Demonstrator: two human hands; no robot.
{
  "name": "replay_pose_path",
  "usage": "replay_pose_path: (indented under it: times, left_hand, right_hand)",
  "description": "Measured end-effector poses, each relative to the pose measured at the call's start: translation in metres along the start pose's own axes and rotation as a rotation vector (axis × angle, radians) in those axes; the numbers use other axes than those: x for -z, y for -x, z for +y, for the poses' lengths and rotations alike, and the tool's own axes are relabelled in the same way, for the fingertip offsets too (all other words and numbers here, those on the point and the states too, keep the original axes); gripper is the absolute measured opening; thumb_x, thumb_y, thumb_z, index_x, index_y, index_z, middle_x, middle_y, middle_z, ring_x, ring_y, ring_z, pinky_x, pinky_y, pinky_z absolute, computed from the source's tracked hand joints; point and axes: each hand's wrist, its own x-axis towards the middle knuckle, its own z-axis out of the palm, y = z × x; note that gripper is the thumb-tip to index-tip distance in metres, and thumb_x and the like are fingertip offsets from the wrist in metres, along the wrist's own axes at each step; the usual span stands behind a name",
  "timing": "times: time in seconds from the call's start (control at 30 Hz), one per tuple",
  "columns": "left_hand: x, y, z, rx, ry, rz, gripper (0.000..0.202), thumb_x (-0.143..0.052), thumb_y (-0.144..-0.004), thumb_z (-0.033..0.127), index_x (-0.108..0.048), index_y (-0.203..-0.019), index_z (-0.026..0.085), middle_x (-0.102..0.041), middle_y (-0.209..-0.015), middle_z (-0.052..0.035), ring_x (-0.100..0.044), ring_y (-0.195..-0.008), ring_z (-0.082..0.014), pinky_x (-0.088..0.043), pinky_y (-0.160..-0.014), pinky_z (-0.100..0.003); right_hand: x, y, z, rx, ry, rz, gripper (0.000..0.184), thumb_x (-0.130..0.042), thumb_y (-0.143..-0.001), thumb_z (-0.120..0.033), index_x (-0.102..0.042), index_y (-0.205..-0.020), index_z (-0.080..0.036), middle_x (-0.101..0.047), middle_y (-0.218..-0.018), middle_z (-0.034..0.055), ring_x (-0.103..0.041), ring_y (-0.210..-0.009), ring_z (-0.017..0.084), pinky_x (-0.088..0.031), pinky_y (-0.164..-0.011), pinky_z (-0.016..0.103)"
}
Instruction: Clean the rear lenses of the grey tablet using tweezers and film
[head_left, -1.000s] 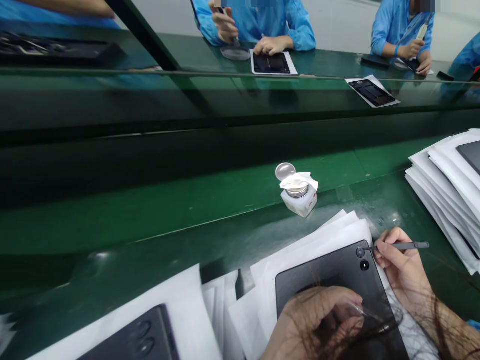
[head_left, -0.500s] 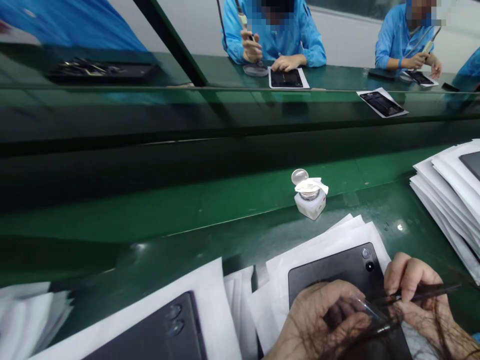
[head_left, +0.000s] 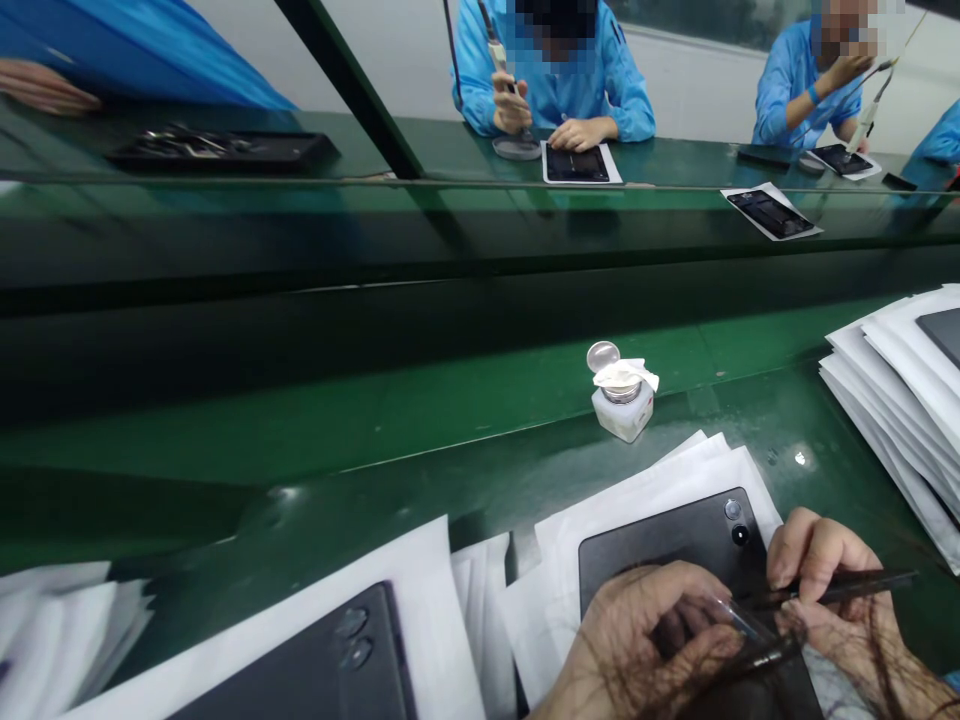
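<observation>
A dark tablet point(head_left: 667, 545) lies back side up on white paper sheets point(head_left: 637, 500) at the lower right, its two camera lenses point(head_left: 736, 522) near the top right corner. My left hand point(head_left: 645, 640) rests curled on the tablet and pinches a small clear film piece point(head_left: 731, 615). My right hand point(head_left: 825, 585) grips dark tweezers point(head_left: 847, 583) whose tips point left toward that film. Stray hair partly hides both hands.
A small white bottle point(head_left: 624, 398) with an open lid and a wipe on top stands behind the tablet. Another dark tablet point(head_left: 322, 665) lies on paper at the lower left. Stacked white sheets point(head_left: 892, 400) sit at the right. Across the conveyor, people in blue coats work on devices.
My right hand has drawn the tweezers back from the tablet's camera lens to the film held by my left hand. The view shifted slightly left.
</observation>
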Motion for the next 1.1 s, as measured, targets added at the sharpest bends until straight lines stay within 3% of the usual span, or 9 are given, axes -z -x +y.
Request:
replay_pose_path:
  times: [0.37,0.6,0.7,0.8,0.9,1.1]
  left_hand:
    - [-0.001,0.000,0.002,-0.007,-0.015,0.029,0.012,-0.079,-0.071,0.038,-0.076,-0.082,0.034,-0.074,-0.061,0.0061,-0.058,-0.046,-0.0099,-0.046,-0.044,-0.013]
    - [0.002,-0.001,0.002,0.040,-0.012,-0.016,0.021,-0.083,-0.068,0.051,-0.076,-0.079,0.034,-0.075,-0.063,0.0056,-0.061,-0.049,-0.0103,-0.045,-0.046,-0.014]
    - [0.001,0.000,0.002,0.039,-0.021,0.008,0.022,-0.081,-0.068,0.054,-0.076,-0.081,0.036,-0.076,-0.064,0.0054,-0.060,-0.049,-0.0119,-0.045,-0.045,-0.016]
    - [0.002,0.001,0.002,-0.018,-0.091,0.022,0.016,-0.080,-0.071,0.046,-0.074,-0.083,0.037,-0.074,-0.063,0.0061,-0.062,-0.049,-0.0132,-0.048,-0.047,-0.018]
    - [0.004,0.000,0.003,-0.129,-0.146,0.003,0.012,-0.076,-0.075,0.042,-0.072,-0.085,0.038,-0.071,-0.062,0.0068,-0.063,-0.048,-0.0126,-0.048,-0.044,-0.017]
    - [0.005,-0.006,0.005,-0.265,-0.218,-0.047,0.014,-0.072,-0.080,0.041,-0.066,-0.092,0.038,-0.072,-0.064,0.0074,-0.064,-0.048,-0.0131,-0.050,-0.044,-0.017]
  right_hand:
    - [-0.003,0.000,-0.004,0.009,-0.008,0.016,0.019,-0.081,-0.075,-0.022,-0.072,-0.081,-0.038,-0.070,-0.074,0.0010,-0.060,-0.063,0.023,-0.049,-0.057,0.035]
    - [-0.009,0.006,-0.005,0.085,-0.091,-0.014,0.026,-0.080,-0.073,-0.015,-0.075,-0.084,-0.038,-0.070,-0.074,0.0017,-0.061,-0.060,0.022,-0.047,-0.051,0.033]
    - [-0.010,0.006,-0.002,0.095,-0.134,0.047,0.023,-0.080,-0.073,-0.016,-0.074,-0.081,-0.037,-0.068,-0.071,0.0009,-0.060,-0.058,0.020,-0.045,-0.049,0.031]
    - [-0.006,-0.005,0.001,-0.038,-0.189,0.244,0.016,-0.082,-0.072,-0.023,-0.068,-0.072,-0.031,-0.062,-0.066,-0.0012,-0.055,-0.054,0.017,-0.041,-0.045,0.027]
    - [0.000,-0.019,0.006,-0.236,-0.244,0.397,0.022,-0.084,-0.070,-0.024,-0.062,-0.066,-0.026,-0.057,-0.063,-0.0045,-0.051,-0.048,0.011,-0.037,-0.043,0.022]
    - [-0.003,-0.026,0.010,-0.316,-0.293,0.428,0.027,-0.088,-0.065,-0.023,-0.061,-0.063,-0.023,-0.058,-0.060,-0.0063,-0.053,-0.045,0.009,-0.039,-0.042,0.018]
